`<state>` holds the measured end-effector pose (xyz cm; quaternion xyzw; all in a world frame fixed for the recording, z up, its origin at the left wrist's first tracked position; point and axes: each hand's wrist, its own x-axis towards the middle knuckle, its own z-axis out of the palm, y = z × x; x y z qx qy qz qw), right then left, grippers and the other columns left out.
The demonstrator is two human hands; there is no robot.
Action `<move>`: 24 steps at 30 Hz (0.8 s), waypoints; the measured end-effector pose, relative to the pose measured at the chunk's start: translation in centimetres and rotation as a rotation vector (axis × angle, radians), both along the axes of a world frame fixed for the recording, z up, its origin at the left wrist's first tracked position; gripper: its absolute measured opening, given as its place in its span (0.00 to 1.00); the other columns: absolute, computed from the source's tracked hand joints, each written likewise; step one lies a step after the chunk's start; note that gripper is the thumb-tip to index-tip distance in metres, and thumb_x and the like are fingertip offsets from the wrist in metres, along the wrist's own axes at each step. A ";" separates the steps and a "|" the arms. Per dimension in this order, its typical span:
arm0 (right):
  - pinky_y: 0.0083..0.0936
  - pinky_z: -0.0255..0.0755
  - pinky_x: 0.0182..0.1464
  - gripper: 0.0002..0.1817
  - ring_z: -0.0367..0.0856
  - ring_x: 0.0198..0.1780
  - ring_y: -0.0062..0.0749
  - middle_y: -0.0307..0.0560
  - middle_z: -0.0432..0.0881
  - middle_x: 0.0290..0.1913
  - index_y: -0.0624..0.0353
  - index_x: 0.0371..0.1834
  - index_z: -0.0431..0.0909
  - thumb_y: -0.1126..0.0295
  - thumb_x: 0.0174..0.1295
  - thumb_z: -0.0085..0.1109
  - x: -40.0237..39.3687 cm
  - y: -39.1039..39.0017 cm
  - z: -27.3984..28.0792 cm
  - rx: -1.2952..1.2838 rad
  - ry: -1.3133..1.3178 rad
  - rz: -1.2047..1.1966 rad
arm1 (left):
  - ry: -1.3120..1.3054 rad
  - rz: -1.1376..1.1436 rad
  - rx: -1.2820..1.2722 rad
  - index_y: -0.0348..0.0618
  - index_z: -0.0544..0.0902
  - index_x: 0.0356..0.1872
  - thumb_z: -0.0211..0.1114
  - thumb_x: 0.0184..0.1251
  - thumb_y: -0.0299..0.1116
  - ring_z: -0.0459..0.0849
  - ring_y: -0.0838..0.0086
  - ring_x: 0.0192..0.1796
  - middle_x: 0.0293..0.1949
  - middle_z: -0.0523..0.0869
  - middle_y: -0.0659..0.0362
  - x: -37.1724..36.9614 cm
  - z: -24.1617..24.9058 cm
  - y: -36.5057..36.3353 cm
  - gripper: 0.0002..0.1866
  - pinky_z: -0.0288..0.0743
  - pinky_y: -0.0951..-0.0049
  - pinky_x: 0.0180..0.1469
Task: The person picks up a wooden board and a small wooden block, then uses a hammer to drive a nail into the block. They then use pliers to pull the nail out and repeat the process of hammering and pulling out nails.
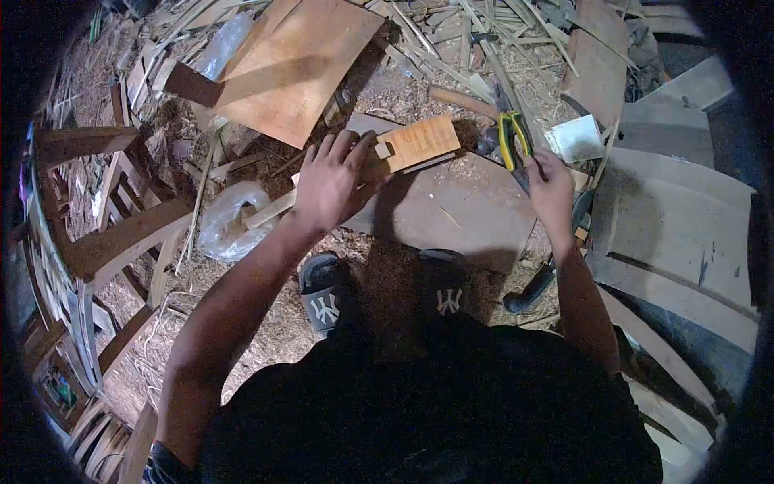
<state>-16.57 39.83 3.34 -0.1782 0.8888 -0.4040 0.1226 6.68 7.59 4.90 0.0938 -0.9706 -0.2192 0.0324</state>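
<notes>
My left hand [329,181] rests, fingers bent and somewhat apart, on the left end of a notched wooden block [423,142]. The block lies across a flat board [451,211] in front of my feet. To the right, my right hand [551,184] has its fingers closed near the lower end of yellow-and-black pliers [514,139]. The pliers lie beyond the board's right edge, and what the fingertips pinch is too small to make out.
A large plywood sheet [294,64] lies at the upper left, with a clear plastic bag [234,222] below it. Wooden frames [129,234] stand at the left. Panels [677,230] fill the right side. A black-handled tool [530,289] lies near my right forearm. Shavings cover the floor.
</notes>
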 end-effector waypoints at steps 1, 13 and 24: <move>0.41 0.80 0.52 0.28 0.88 0.48 0.51 0.58 0.89 0.47 0.66 0.60 0.81 0.54 0.66 0.69 0.8 0.5 1.3 0.286 0.245 0.090 | 0.002 0.002 -0.003 0.45 0.74 0.70 0.74 0.61 0.47 0.79 0.52 0.60 0.56 0.79 0.49 0.1 0.0 0.0 0.37 0.74 0.54 0.63; 0.45 0.77 0.43 0.28 0.86 0.38 0.49 0.58 0.85 0.32 0.65 0.47 0.83 0.45 0.70 0.62 2.7 3.0 3.5 0.624 -0.129 0.045 | 0.334 0.213 0.481 0.35 0.83 0.37 0.76 0.63 0.26 0.83 0.54 0.43 0.38 0.84 0.50 -0.1 0.0 -0.5 0.08 0.77 0.64 0.51; 0.16 0.56 0.17 0.18 0.60 0.17 0.12 0.30 0.64 0.21 0.52 0.34 0.69 0.53 0.80 0.52 8.4 2.5 6.8 -0.053 -0.721 -0.279 | 0.153 0.006 0.282 0.44 0.82 0.62 0.78 0.61 0.43 0.86 0.53 0.50 0.52 0.86 0.51 -0.5 0.2 0.0 0.29 0.81 0.58 0.55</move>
